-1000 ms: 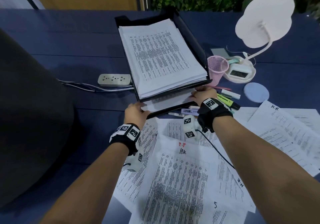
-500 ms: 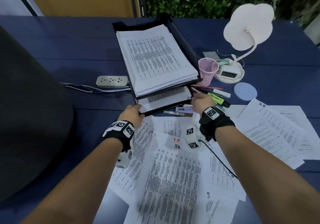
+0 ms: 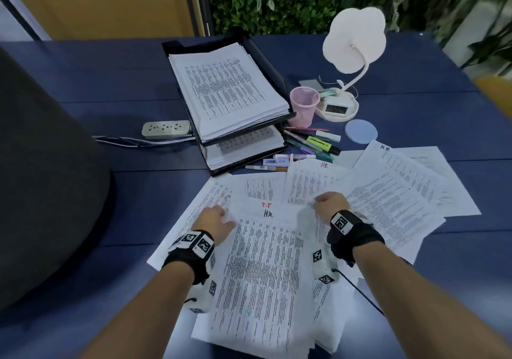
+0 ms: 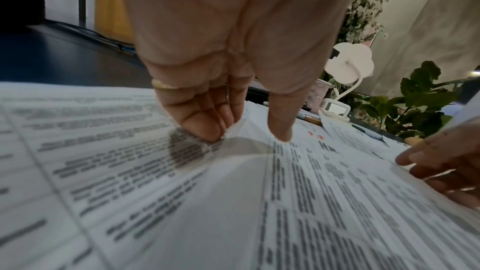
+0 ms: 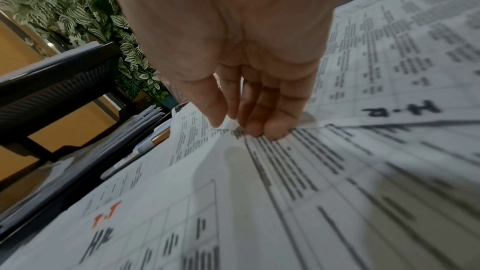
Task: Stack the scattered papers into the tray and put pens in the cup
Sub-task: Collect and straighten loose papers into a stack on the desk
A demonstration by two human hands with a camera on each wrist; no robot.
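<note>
White papers (image 3: 260,261), loose, overlapping at tabletop near edge: light, limp, slippery. Left hand (image 3: 214,221) and right hand (image 3: 331,203) pinch top sheet's far corners. Likely best lifted by opposite edges.

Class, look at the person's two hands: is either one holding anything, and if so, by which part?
Both take the top sheet marked "HR" at its far corners: left hand pinches the left corner, right hand the right. It is not yet lifted clear.
</note>
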